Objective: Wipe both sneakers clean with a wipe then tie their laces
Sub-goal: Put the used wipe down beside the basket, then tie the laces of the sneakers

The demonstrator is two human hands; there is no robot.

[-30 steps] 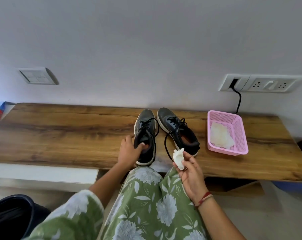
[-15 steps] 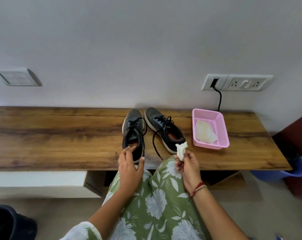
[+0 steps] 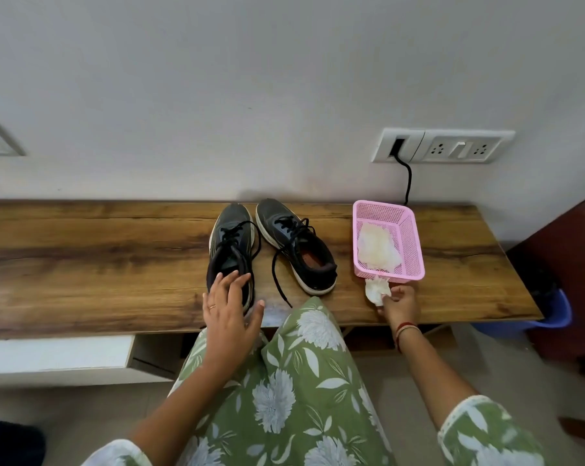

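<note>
Two dark sneakers with white soles and loose black laces stand side by side on the wooden bench [image 3: 82, 250], toes to the wall. My left hand [image 3: 229, 307] rests with straight fingers on the heel of the left sneaker [image 3: 232, 243]. The right sneaker [image 3: 297, 247] is angled, one lace trailing toward the bench's front edge. My right hand [image 3: 398, 302] pinches a crumpled white wipe [image 3: 377, 289] just in front of the pink basket [image 3: 410, 237], close to its near rim.
The pink basket holds a pale folded cloth or wipes. A black cable runs from the wall socket [image 3: 442, 146] down behind the basket. A blue bin [image 3: 553, 314] sits at the bench's right end. My green floral lap is below.
My right hand has carried the wipe from near the right sneaker's heel rightward to the basket's near rim. My left hand stays at the left sneaker's heel. The camera view has shifted.
</note>
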